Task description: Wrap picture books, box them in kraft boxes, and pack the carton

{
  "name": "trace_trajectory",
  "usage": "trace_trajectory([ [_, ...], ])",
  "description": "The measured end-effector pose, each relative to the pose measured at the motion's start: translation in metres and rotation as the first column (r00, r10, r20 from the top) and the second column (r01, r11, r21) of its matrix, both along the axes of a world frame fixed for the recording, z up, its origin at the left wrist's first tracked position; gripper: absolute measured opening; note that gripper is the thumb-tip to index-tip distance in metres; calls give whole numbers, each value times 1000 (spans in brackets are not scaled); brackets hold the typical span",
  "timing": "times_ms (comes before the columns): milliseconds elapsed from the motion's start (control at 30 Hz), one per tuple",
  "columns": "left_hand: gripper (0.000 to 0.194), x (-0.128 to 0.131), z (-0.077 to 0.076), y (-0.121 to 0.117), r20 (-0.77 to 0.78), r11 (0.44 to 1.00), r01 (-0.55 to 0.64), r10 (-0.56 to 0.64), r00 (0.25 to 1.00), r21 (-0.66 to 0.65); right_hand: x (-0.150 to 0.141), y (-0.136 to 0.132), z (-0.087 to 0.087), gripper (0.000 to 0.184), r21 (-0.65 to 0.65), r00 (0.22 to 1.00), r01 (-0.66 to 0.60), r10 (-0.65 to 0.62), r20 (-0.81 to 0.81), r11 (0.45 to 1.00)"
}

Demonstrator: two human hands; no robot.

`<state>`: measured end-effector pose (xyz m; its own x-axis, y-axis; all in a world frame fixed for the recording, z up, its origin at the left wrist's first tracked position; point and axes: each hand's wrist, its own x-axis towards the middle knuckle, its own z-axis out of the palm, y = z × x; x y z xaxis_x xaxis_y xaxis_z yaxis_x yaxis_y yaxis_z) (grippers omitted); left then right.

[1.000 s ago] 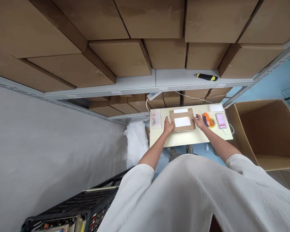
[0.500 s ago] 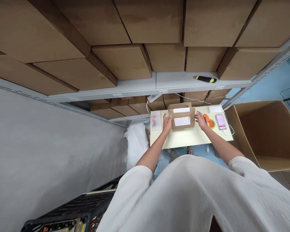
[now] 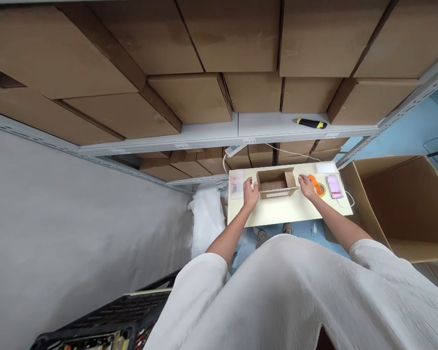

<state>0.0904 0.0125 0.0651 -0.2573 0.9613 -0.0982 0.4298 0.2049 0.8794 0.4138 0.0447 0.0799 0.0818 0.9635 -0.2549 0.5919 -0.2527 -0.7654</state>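
Observation:
A small cardboard box (image 3: 276,183) stands on the pale table (image 3: 288,211) with its open side up and its inside showing. My left hand (image 3: 250,190) rests against the box's left end, fingers partly spread. My right hand (image 3: 307,185) is at the box's right end, fingers curled near the flap. An orange tape dispenser (image 3: 316,184) lies just right of my right hand. A phone (image 3: 334,186) on a white cable lies further right.
A clear plastic case (image 3: 236,183) lies left of the box. Metal shelving (image 3: 237,131) packed with brown cartons rises behind the table, with a yellow-black utility knife (image 3: 311,123) on it. A large open carton (image 3: 397,199) stands right; a black crate (image 3: 105,321) sits lower left.
The box was lying flat with its white labels up; both hands tipped it up and over, and now its open side faces up.

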Motion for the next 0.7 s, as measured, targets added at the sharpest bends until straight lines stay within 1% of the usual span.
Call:
trace_trajectory([
  [67, 43, 0, 17, 12, -126, 980, 108, -87, 988, 167, -4, 11, 11, 56, 97, 994, -57, 47, 100, 994],
  [100, 40, 1, 24, 19, -171, 960, 189, -155, 973, 207, -9, 16, 18, 52, 129, 985, -118, 99, 140, 985],
  [133, 38, 3, 31, 25, -206, 936, 273, -228, 951, 222, -15, 21, 24, 50, 151, 967, -208, 180, 178, 966],
  [167, 37, 6, 36, 31, -237, 912, 346, -294, 926, 219, -22, 25, 30, 49, 157, 937, -313, 277, 214, 937],
  [200, 37, 8, 39, 36, -267, 893, 404, -348, 899, 199, -30, 28, 36, 49, 144, 890, -423, 380, 251, 895],
  [233, 37, 11, 41, 40, -294, 879, 449, -392, 872, 162, -37, 30, 41, 49, 112, 827, -531, 485, 286, 840],
  [300, 38, 14, 40, 44, -348, 863, 501, -452, 821, 60, -51, 31, 50, 49, 4, 666, -705, 661, 346, 709],
  [333, 37, 14, 38, 44, -371, 860, 511, -473, 799, 4, -56, 30, 53, 49, -59, 589, -756, 717, 372, 652],
  [367, 37, 14, 36, 43, -391, 857, 513, -490, 779, -50, -60, 28, 57, 47, -120, 525, -783, 753, 398, 610],
  [400, 37, 12, 33, 41, -406, 855, 510, -502, 763, -99, -63, 26, 60, 45, -171, 478, -790, 767, 429, 588],
  [433, 37, 10, 30, 38, -415, 853, 503, -512, 752, -140, -63, 24, 63, 45, -205, 448, -784, 762, 468, 587],
  [467, 38, 8, 27, 35, -417, 850, 498, -521, 744, -174, -63, 22, 65, 46, -220, 431, -770, 742, 514, 599],
  [533, 44, 2, 21, 29, -409, 836, 500, -547, 731, -224, -58, 17, 70, 49, -212, 419, -732, 672, 610, 648],
  [633, 61, -3, 11, 21, -383, 802, 530, -598, 704, -276, -45, 15, 72, 47, -190, 421, -658, 565, 709, 729],
  [700, 73, -5, 4, 17, -376, 786, 544, -618, 691, -294, -34, 15, 70, 51, -220, 415, -624, 557, 719, 750],
])
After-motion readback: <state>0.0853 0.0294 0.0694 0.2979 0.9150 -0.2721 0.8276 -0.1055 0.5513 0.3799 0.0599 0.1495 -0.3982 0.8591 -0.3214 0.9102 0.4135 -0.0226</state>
